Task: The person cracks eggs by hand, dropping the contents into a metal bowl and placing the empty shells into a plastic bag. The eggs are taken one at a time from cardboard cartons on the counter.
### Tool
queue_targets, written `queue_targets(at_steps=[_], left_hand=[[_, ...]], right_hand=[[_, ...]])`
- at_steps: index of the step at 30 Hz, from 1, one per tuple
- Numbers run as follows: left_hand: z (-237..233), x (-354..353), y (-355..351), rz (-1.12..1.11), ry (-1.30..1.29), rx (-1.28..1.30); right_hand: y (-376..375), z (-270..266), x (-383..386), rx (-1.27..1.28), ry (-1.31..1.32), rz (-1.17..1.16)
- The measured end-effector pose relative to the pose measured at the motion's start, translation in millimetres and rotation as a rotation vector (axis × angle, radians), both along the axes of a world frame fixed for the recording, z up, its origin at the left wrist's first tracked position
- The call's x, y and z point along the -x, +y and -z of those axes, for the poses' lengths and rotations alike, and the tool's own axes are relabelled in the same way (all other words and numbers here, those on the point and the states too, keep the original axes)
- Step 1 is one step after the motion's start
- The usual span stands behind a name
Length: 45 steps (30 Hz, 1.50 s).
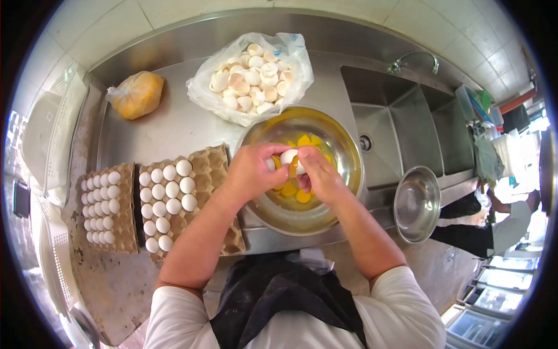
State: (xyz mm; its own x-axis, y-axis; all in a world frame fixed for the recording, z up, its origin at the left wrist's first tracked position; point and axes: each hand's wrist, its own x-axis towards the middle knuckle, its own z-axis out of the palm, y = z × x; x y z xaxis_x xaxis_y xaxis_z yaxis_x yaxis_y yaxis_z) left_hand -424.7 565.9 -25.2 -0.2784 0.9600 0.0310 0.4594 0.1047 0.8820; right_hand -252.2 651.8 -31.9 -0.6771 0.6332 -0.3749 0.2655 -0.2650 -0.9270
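A cracked white egg (289, 156) is held between my two hands over a wide steel bowl (349, 148). My left hand (249, 168) grips its left side, with a second white egg (270, 164) showing against the fingers. On the other side, my right hand (323, 177) has its thumb and fingers on the shell. Yellow-orange yolk shows at the crack between the thumbs. Several yolks (303, 196) lie in clear liquid inside the bowl. Behind the bowl sits a clear plastic bag (203, 87) full of broken eggshells (256, 78).
Two cardboard egg trays (200, 168) (129, 203) with white eggs stand at left. A tied bag of yellow-orange contents (138, 96) lies behind them. To the right are a double sink (372, 116), a faucet (414, 61) and another steel bowl (417, 203). Another person (511, 227) stands far right.
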Motion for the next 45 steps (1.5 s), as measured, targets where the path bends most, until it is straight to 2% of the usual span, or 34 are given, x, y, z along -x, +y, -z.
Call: queue_targets(at_steps=[1,3,4,5,6,7,9,10,11,12,13,15,17,18,19,21,22,23,25,26,27,28,29,31,33,35,37,40,42,43,45], left_hand=[[-1.2,2.1,0.2,0.027,0.053,-0.029],[-4.6,6.5,0.3,0.055,0.106,-0.055],[-7.3,8.7,0.2,0.071,0.256,-0.102],[-10.4,9.7,-0.1,0.088,0.407,-0.149],[-14.7,9.3,-1.0,0.09,0.405,-0.149],[-19.3,9.1,-2.4,0.069,0.403,-0.146],[-20.3,7.2,-4.6,0.04,0.404,-0.148],[-16.1,2.6,-7.1,-0.012,0.218,-0.145],[-11.6,-1.6,-9.7,-0.067,0.032,-0.143],[-6.4,-4.8,-11.9,-0.078,0.036,-0.151],[-0.5,-8.3,-14.9,-0.059,0.099,-0.218],[-1.6,-13.1,-20.4,-0.052,0.164,-0.288],[-12.5,-14.1,-27.7,-0.112,0.2,-0.168],[-15.0,-9.4,-28.8,-0.16,0.308,-0.304],[-21.1,-5.9,-33.8,-0.173,0.312,-0.309],[-34.4,0.3,-49.2,-0.359,0.05,-0.152],[-32.8,4.8,-58.8,-0.316,-0.083,-0.152],[-28.3,5.5,-68.3,-0.321,-0.083,-0.151],[-21.0,4.0,-85.5,-0.269,-0.562,-0.16],[-21.4,1.0,-94.8,-0.253,-0.679,-0.148],[-20.1,0.0,-101.0,-0.257,-0.679,-0.152],[-17.3,-0.9,-107.1,-0.293,-0.905,-0.137],[-15.8,-1.3,-113.7,-0.332,-1.129,-0.123],[-17.3,-1.7,-119.7,-0.341,-1.139,-0.088],[-17.6,-5.1,-122.8,-0.347,-1.336,-0.05],[-27.9,-15.9,-125.3,-0.312,-1.365,0.003],[-21.6,-28.5,-126.6,-0.226,-1.378,0.07],[-16.7,-37.0,-136.9,-0.048,-1.245,0.116],[-22.9,-34.5,-148.5,0.039,-1.048,0.097],[-25.1,-28.7,-152.7,0.068,-1.063,0.119],[-23.7,-14.6,-158.9,0.087,-0.945,0.092]], right_hand=[[2.7,3.2,-0.5,0.002,0.001,0.001],[7.0,8.5,-0.2,-0.314,-0.034,-0.05],[9.4,3.9,-3.1,-0.311,-0.034,-0.049],[12.3,-5.0,-7.7,-0.577,-0.117,-0.06],[14.1,-11.4,-11.6,-0.844,-0.201,-0.07],[15.6,-11.5,-15.0,-0.843,-0.202,-0.07],[19.8,-13.1,-17.8,-0.691,-0.162,0.027],[20.5,-12.4,-17.4,-0.699,-0.158,0.021],[19.8,-9.2,-16.7,-0.304,-0.089,0.053],[18.9,-5.8,-14.4,0.091,-0.022,0.078],[15.8,-2.6,-10.8,0.086,-0.021,0.068],[8.7,2.9,0.8,0.477,0.178,-0.029],[8.9,-1.9,20.2,0.428,0.201,-0.094],[11.2,-12.2,30.5,0.403,0.222,-0.082],[16.0,-19.8,42.3,0.38,0.243,-0.071],[36.9,-33.6,79.3,0.193,0.26,-0.007],[45.4,-43.8,97.9,0.113,0.259,0.061],[56.1,-45.4,109.7,0.116,0.257,0.057],[69.3,-49.8,125.3,-0.52,0.151,0.295],[64.2,-48.4,118.2,-0.522,0.155,0.294],[49.0,-49.8,102.6,-0.727,0.098,0.184],[29.4,-51.4,86.4,-0.93,0.041,0.067],[2.1,-57.1,69.5,-0.898,0.024,-0.025],[-55.1,-62.7,38.7,-0.791,0.003,-0.223],[-91.8,-55.8,25.3,-0.71,0.001,-0.335],[-115.9,-44.3,16.6,-1.095,0.119,-0.34],[-132.1,-37.9,3.7,-1.06,0.034,-0.277],[-151.4,-21.5,-29.4,-1.113,-0.018,-0.159],[-174.2,-2.0,-64.9,-0.993,-0.015,0.179],[-180.4,15.1,-81.6,-0.99,-0.047,0.202],[-189.4,62.0,-116.5,-0.916,-0.044,0.568]])
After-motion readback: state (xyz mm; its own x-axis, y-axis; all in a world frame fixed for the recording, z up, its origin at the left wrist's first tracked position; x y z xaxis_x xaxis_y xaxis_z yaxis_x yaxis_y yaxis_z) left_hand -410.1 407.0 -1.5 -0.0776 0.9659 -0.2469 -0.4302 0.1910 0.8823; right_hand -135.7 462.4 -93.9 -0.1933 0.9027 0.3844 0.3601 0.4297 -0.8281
